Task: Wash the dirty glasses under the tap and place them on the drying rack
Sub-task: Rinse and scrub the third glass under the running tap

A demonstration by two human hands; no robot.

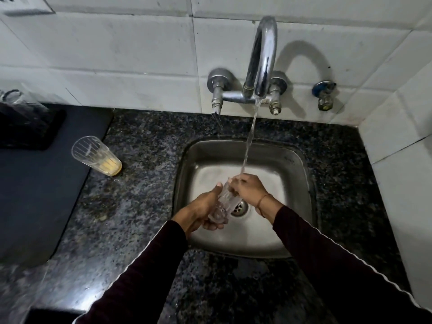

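Note:
Over the steel sink (297,160) I hold a clear ribbed glass (223,202), tilted with its mouth up toward the water stream. My left hand (201,210) wraps its lower part and base. My right hand (249,189) sits on the rim, fingers at or inside the mouth; water from the tap (263,59) falls onto that hand. A second glass (95,155) with a yellowish residue at its bottom stands on the granite counter, left of the sink. An upturned clear glass (17,101) rests on the black rack (30,127) at far left.
A dark mat (35,195) covers the counter left of the dirty glass. White tiled walls close in behind and on the right. A small blue-capped valve (323,94) sticks out of the wall right of the tap. The sink drain (239,206) lies just under my hands.

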